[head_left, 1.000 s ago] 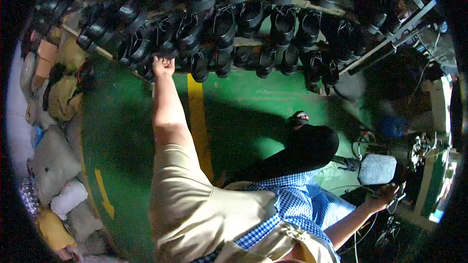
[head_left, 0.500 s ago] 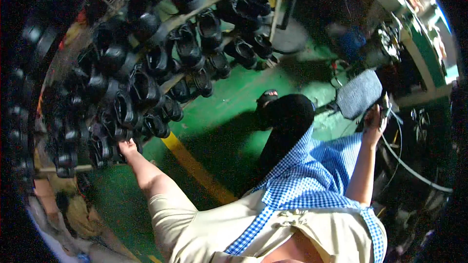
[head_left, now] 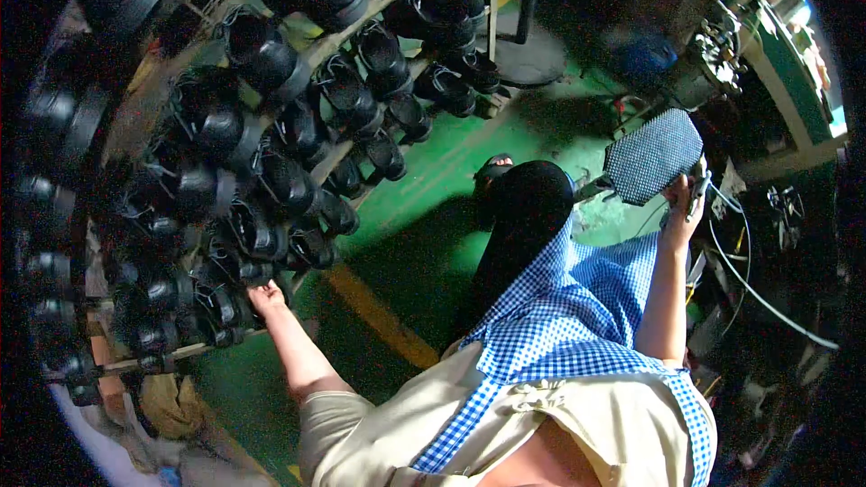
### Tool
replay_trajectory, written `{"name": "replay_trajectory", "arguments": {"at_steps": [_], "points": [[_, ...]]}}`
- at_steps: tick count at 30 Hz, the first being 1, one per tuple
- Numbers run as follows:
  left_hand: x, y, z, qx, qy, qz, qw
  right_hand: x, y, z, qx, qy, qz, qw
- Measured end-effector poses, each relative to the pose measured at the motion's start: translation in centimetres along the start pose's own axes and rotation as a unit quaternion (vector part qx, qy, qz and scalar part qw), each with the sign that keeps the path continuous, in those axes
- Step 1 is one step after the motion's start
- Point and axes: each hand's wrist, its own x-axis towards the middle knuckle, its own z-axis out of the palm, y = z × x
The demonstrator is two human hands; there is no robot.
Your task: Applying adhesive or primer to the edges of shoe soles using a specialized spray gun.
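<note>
My left hand (head_left: pixel 268 297) reaches to the lower right end of a rack of black shoes. Its fingers are curled against the toe of a black shoe (head_left: pixel 255 269), whose underside is hidden. On the other side, my right hand (head_left: pixel 683 203) is closed round a small metal tool (head_left: pixel 697 191) that has a thin pale hose (head_left: pixel 729 268) by it; the tool's exact kind is not clear. Close beside that hand stands a grey pad with a bumpy surface (head_left: pixel 653 159). It is fixed on a dark support, near my bent knee.
Tilted rows of black shoes rest on rails of the rack (head_left: pixel 370 11) at the left. Green floor (head_left: pixel 431 182) with a yellow stripe (head_left: pixel 374 314) runs below. A round grey base (head_left: pixel 532 61) carries a post. Machinery (head_left: pixel 717 59) and a bench (head_left: pixel 794 99) stand at right.
The rack has shifted right and down in the picture, and my left hand has moved likewise, still at a shoe. My right hand and the grey pad sit slightly farther left.
</note>
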Motion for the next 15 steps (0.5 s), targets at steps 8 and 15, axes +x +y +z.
{"name": "replay_trajectory", "arguments": {"at_steps": [8,15], "points": [[-4.0,-1.3,0.9,0.004,0.005,0.002,1.000,0.5,-1.6,3.2,0.027,-0.001,0.010,1.000],[-8.4,-5.8,3.5,0.001,-0.037,0.000,0.999,-1.7,-0.4,4.1,0.050,0.046,0.003,0.998]]}}
